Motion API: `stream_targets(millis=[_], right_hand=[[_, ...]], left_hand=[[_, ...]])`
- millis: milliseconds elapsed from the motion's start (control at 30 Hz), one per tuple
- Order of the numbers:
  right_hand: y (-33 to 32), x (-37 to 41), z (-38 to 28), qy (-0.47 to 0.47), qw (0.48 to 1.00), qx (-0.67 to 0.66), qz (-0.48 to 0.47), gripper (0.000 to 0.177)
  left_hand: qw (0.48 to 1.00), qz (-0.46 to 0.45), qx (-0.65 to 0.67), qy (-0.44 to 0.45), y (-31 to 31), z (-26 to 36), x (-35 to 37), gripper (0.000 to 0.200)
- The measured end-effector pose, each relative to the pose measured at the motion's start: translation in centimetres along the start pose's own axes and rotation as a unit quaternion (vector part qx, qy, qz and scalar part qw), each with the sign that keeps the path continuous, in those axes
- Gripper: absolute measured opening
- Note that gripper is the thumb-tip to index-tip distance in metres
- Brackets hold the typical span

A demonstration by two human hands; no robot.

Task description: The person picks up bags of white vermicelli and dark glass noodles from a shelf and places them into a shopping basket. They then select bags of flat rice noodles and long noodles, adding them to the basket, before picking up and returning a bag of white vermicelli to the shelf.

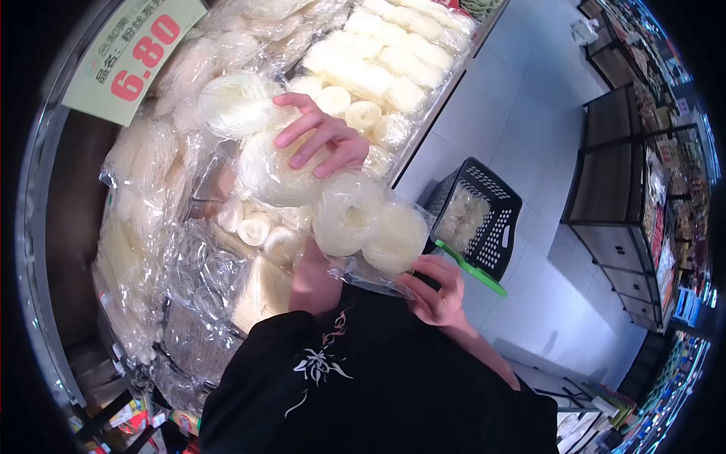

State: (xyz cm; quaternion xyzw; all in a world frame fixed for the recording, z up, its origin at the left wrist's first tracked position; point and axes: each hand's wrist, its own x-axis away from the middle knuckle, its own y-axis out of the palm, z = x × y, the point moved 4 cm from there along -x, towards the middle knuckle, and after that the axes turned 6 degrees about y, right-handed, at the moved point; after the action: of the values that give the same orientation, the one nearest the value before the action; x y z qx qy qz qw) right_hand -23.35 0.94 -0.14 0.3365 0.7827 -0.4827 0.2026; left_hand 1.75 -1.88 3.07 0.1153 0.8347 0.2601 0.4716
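Observation:
A long clear plastic pack of round white noodle nests (397,238) stretches diagonally across the view, above the display. My left hand (327,141) grips this pack around its middle, fingers curled over the film from the right; the left wrist passes behind the pack. At the pack's lower right end, my right hand (435,290) pinches the plastic between thumb and fingers. Under and around the pack lie bagged ring-shaped noodles (255,229) and a pale wrapped block (261,295). The left palm is hidden.
A price sign (144,57) reading 6.80 stands at upper left. Stacked white noodle packs (389,53) fill the display's far side. A black basket (491,204) with a green handle (473,271) and packs inside stands on the floor. Wooden display units (609,181) line the right.

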Motion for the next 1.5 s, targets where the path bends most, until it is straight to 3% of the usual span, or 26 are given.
stream_targets(millis=[67,100,167,367,433,500,600,767,833,1000,1133,1200,1233,1300,1333,1367,1433,1467,1500], right_hand=[[-0.2,-0.7,-0.7,0.034,0.999,0.009,0.038,0.033],[1.8,-0.5,0.4,0.053,0.994,-0.029,0.093,0.033],[0.5,-0.7,1.0,0.046,0.996,-0.026,0.067,0.033],[0.5,-1.1,2.6,0.069,0.992,0.010,0.106,0.035],[0.5,-1.1,3.4,0.085,0.989,0.012,0.118,0.034],[0.2,-1.2,4.1,0.092,0.987,0.017,0.132,0.037],[-0.4,-1.7,5.3,0.105,0.984,0.019,0.143,0.043],[-1.6,-2.4,8.0,0.116,0.981,-0.010,0.155,0.049],[-2.0,-2.0,9.4,0.128,0.978,-0.025,0.163,0.050],[-4.3,-0.6,13.0,0.186,0.963,-0.071,0.180,0.051],[-6.5,1.2,16.5,0.255,0.950,-0.155,0.092,0.067],[-7.4,3.3,18.9,0.336,0.904,-0.264,0.012,0.084],[-7.8,4.8,20.2,0.346,0.904,-0.252,0.017,0.084],[-7.1,8.3,23.2,0.458,0.714,-0.529,0.037,0.087],[-6.9,9.5,24.3,0.471,0.628,-0.618,0.043,0.086],[-7.0,10.9,25.4,0.475,0.627,-0.615,0.052,0.086],[-6.8,13.6,26.2,0.485,0.490,-0.722,-0.055,0.079],[-7.3,14.6,26.8,0.478,0.499,-0.719,-0.074,0.068],[-8.0,15.0,27.3,0.481,0.496,-0.719,-0.068,0.068]], left_hand=[[0.992,0.025,0.102,0.075,0.3,-0.4,-0.4,0.031],[0.997,0.046,0.064,0.022,-0.1,-0.5,-1.5,0.031],[0.994,0.024,0.104,0.025,-1.1,-1.8,-1.8,0.030],[0.990,0.006,0.132,0.059,-3.8,-3.7,-3.5,0.037],[0.988,0.038,0.140,0.055,-4.8,-4.3,-3.8,0.034],[0.986,0.068,0.140,0.051,-5.1,-5.2,-4.1,0.031],[0.966,0.225,0.103,0.076,-6.3,-7.6,-3.8,0.026],[0.955,0.282,0.058,0.070,-10.4,-10.0,-2.6,0.029],[0.961,0.256,0.095,0.047,-12.4,-10.8,-1.9,0.042],[0.950,0.309,0.051,0.020,-16.7,-12.7,-0.1,0.048],[0.943,0.333,0.007,-0.007,-19.9,-14.5,1.7,0.045],[0.943,0.328,0.010,-0.050,-21.9,-15.0,2.7,0.042],[0.945,0.315,-0.002,-0.089,-23.0,-15.7,3.6,0.040],[0.947,0.302,0.003,-0.108,-24.6,-17.5,6.0,0.048],[0.931,0.332,0.024,-0.153,-25.3,-18.9,7.4,0.058],[0.911,0.359,0.043,-0.200,-26.1,-20.2,8.7,0.068],[0.889,0.390,0.056,-0.233,-27.9,-22.7,11.8,0.072],[0.870,0.412,0.064,-0.264,-29.0,-23.9,13.5,0.076],[0.866,0.417,0.067,-0.265,-30.0,-24.7,14.8,0.076]])
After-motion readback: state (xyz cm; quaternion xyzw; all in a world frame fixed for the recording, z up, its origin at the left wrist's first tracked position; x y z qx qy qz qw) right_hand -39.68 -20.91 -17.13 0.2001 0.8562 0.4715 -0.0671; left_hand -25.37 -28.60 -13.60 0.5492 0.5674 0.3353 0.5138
